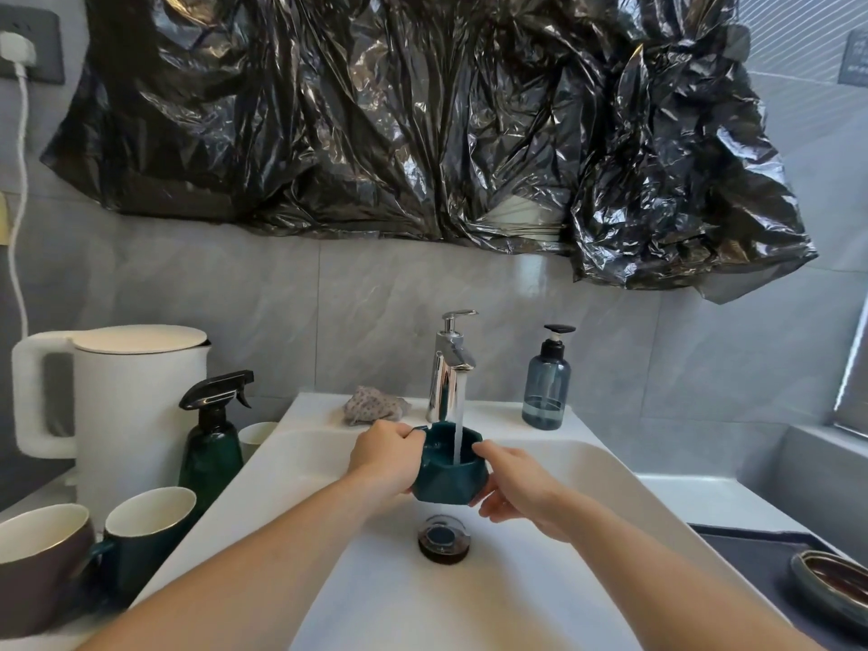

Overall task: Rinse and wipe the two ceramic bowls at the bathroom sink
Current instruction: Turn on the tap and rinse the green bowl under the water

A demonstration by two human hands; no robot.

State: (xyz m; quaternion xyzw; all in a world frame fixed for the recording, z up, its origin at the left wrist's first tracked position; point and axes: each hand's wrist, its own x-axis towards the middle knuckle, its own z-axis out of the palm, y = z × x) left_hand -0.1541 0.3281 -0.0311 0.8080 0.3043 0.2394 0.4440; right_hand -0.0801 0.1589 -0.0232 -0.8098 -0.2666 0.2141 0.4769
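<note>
I can read no text, label, brand or number here. A small dark wall sign (856, 58) at the upper right carries pale marks, too blurred for me to make out.

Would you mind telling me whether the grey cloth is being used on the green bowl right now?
No, the grey cloth lies on the sink ledge beside the faucet, while both hands hold the green bowl under running water.
</note>
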